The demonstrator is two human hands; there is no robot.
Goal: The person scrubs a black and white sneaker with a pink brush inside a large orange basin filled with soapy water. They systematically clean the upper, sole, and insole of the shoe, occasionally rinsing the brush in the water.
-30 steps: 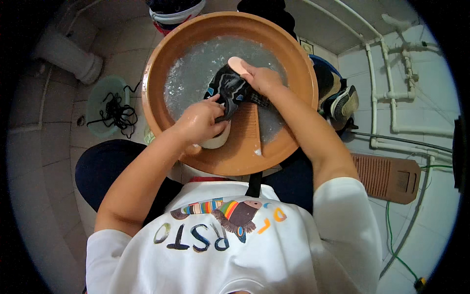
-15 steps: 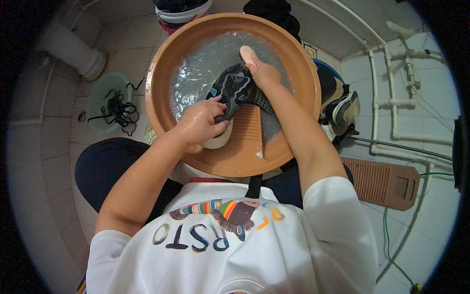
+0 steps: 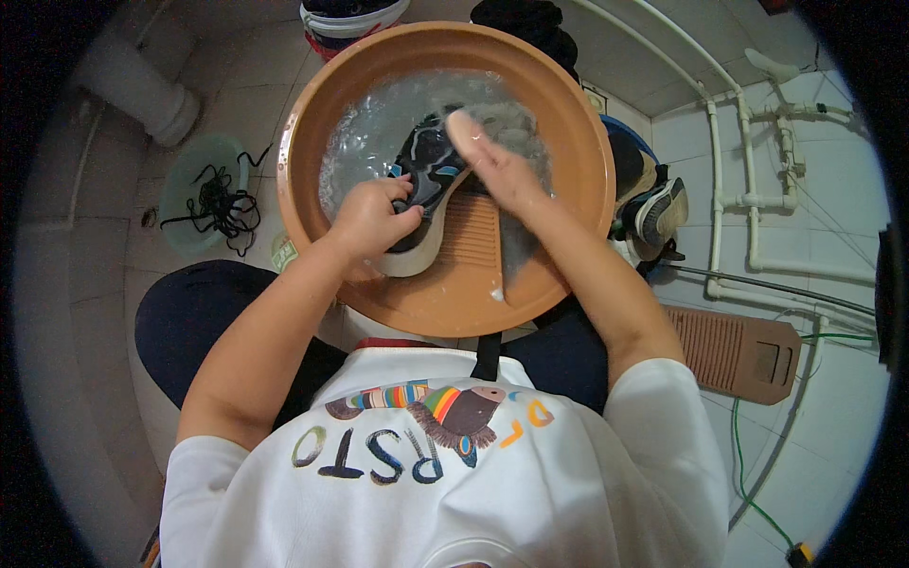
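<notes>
A black shoe (image 3: pixel 426 161) with blue and grey trim and a pale sole lies tilted in the big orange-brown basin (image 3: pixel 301 204). My left hand (image 3: pixel 374 220) is closed on its near end, thumb over the top. In my right hand (image 3: pixel 504 178) is a scrubbing brush with a smooth beige back (image 3: pixel 462 134), pressed against the shoe's far right side; its bristles are hidden. Cloudy, sudsy water (image 3: pixel 365 128) fills the far part of the basin, and a ribbed washboard (image 3: pixel 473 237) in the same orange-brown slopes up beneath the shoe.
A pale green bowl (image 3: pixel 175 213) with black shoelaces (image 3: pixel 225 206) stands on the tiles at left. Several shoes (image 3: pixel 660 210) are piled right of the basin. Farther right are a brown washboard (image 3: pixel 734 355), white pipes (image 3: pixel 717 180) and a green hose (image 3: pixel 743 473).
The brush has moved left and slightly nearer along the shoe. The shoe has turned, showing more of its pale sole, and my left hand has shifted slightly left with it.
</notes>
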